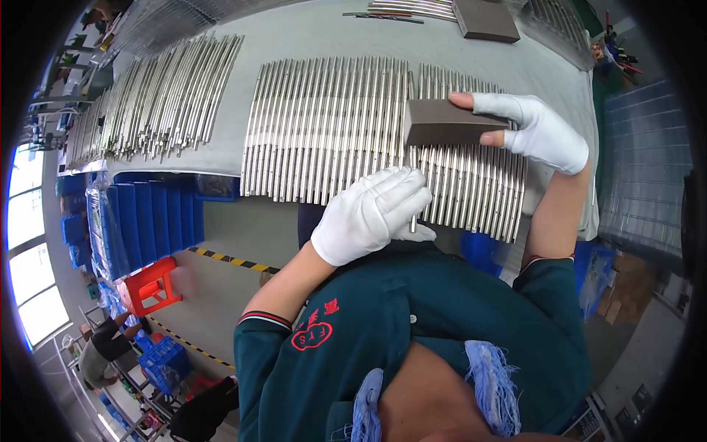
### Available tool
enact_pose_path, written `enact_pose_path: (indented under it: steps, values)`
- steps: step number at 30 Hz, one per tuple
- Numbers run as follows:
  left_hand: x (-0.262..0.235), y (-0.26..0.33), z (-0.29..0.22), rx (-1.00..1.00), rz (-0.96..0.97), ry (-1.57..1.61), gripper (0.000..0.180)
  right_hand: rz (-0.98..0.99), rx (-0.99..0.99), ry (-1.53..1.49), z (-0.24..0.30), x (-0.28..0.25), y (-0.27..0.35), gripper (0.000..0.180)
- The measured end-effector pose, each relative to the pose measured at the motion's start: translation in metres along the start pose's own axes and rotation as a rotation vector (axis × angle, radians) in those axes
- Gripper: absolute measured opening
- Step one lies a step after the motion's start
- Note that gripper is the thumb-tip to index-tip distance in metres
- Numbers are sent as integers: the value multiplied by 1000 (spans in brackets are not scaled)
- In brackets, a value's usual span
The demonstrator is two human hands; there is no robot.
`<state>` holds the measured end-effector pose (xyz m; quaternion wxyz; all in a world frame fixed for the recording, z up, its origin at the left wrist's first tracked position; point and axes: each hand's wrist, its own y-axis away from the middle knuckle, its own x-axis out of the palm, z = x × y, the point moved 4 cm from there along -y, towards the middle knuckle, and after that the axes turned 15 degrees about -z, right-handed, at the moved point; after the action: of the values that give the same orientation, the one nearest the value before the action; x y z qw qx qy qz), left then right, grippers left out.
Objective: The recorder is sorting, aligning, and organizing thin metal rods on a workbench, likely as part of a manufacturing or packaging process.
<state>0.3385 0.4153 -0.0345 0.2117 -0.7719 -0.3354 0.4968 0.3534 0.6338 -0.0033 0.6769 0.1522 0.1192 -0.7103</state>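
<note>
My right hand (543,132), in a white glove with bare thumb and index tips, grips a brown rectangular block (449,132) that looks like a sanding sponge. The block lies across the upper part of a row of shiny metal rods (471,184). In a white glove too, my left hand (372,214) is at the near ends of the rods, fingers together and thumb below. It pinches one metal rod (414,223), which sticks out nearer to me than its neighbours and runs up under the block. Left of it, more rods (324,118) lie side by side.
A looser pile of rods (177,96) lies at the left of the pale-covered table (294,40). At the far side are a second brown block (486,20) and more rods (412,9). Blue bins (158,214) and a red stool (152,286) stand left, with people beyond.
</note>
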Motion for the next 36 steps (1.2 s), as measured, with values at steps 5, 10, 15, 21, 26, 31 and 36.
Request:
enact_pose_path:
  steps: [5,10,15,21,26,31,36]
  values:
    - [3,2,1,11,10,-5,59,103,-289,75,15,10,2,52]
    - [5,3,1,-8,66,20,58,-8,66,100,-5,-22,15,53]
    - [4,5,3,-13,104,-53,57,-1023,-366,6,-18,-75,22,54]
    - [5,10,3,-21,96,-100,53,-998,-311,-735,-31,-87,7,47]
    - [7,13,3,-4,77,-169,50,-888,-361,-622,-25,-67,3,52]
    - [8,12,4,4,109,-131,48,-70,-190,1,-21,-18,3,60]
    - [4,8,0,-20,71,-27,49,39,-37,-70,-16,-12,6,53]
